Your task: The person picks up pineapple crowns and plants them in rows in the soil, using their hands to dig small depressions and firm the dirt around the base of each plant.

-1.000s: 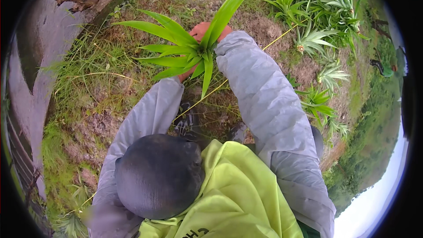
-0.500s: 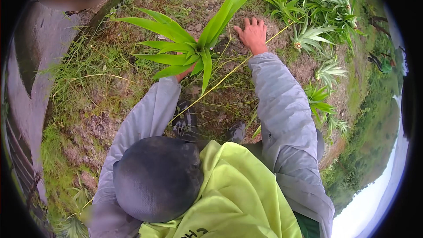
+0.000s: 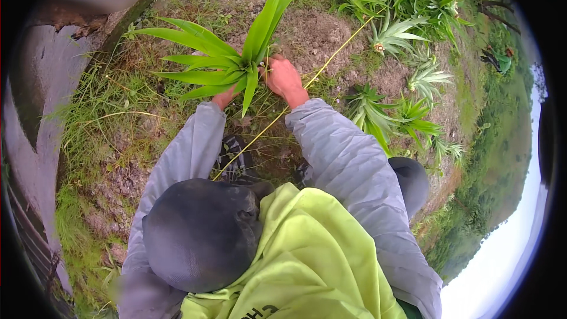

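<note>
A young spiky plant (image 3: 233, 66) with long green leaves stands upright on the bare soil (image 3: 322, 35) in front of me. My left hand (image 3: 223, 98) grips it low at the base and is mostly hidden under the leaves. My right hand (image 3: 284, 80) is closed against the right side of the same base, fingers curled in toward the stem. A taut yellow string (image 3: 331, 62) runs diagonally over the ground just right of the plant and under my right forearm.
A grey concrete channel (image 3: 56, 77) borders the grassy strip on the left. More of the same spiky plants (image 3: 393, 38) stand in the soil to the right. The ground drops away in a green slope, where a distant person (image 3: 499, 59) crouches.
My right hand, flat on the soil beyond the plant half a second ago, has come back to the plant's base. The plant now stands more upright. My left hand stayed on it.
</note>
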Motion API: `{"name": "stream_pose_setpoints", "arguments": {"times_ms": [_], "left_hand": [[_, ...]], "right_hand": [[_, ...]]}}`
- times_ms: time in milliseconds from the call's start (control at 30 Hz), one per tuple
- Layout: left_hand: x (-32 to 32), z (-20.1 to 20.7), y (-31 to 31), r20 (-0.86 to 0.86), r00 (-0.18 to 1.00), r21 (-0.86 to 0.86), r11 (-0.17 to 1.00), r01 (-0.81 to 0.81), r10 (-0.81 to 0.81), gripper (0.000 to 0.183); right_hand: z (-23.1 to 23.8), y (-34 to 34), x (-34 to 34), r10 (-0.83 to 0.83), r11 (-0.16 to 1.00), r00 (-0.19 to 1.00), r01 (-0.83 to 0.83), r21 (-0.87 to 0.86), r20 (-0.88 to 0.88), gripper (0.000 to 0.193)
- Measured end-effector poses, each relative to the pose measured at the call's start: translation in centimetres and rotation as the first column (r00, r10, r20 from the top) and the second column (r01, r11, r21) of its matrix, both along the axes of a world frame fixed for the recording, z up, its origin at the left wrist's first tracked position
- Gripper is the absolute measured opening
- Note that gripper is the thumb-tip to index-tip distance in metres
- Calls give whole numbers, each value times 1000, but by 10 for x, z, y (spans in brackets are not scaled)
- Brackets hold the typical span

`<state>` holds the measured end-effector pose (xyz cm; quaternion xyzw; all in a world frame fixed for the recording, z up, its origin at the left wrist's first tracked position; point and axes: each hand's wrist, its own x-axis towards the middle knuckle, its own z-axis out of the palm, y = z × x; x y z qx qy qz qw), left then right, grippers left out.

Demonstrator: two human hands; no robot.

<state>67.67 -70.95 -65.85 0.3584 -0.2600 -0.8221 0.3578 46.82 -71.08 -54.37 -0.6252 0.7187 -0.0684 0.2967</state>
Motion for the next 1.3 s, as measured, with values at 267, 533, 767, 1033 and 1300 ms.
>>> {"name": "stream_pose_setpoints", "arguments": {"times_ms": [267,533,767,1033,1300], "left_hand": [[1,5,6,100,995,-72,997,-10,17,49],[8,-4,10,127,991,-86,995,-41,52,49],[1,-3,7,145,989,-123,992,-20,38,49],[-7,-23,8,151,987,-138,988,70,-49,49],[28,-80,18,66,988,-123,982,144,-137,49]], "right_hand": [[17,-90,-129,-210,960,867,271,72,-451,102],[-24,-87,-157,-145,956,853,251,150,-501,111],[-23,-79,-159,-245,945,830,320,67,-501,106],[5,-53,-124,-33,992,865,89,90,-500,91],[35,-83,-118,69,949,911,66,309,-407,108]]}}
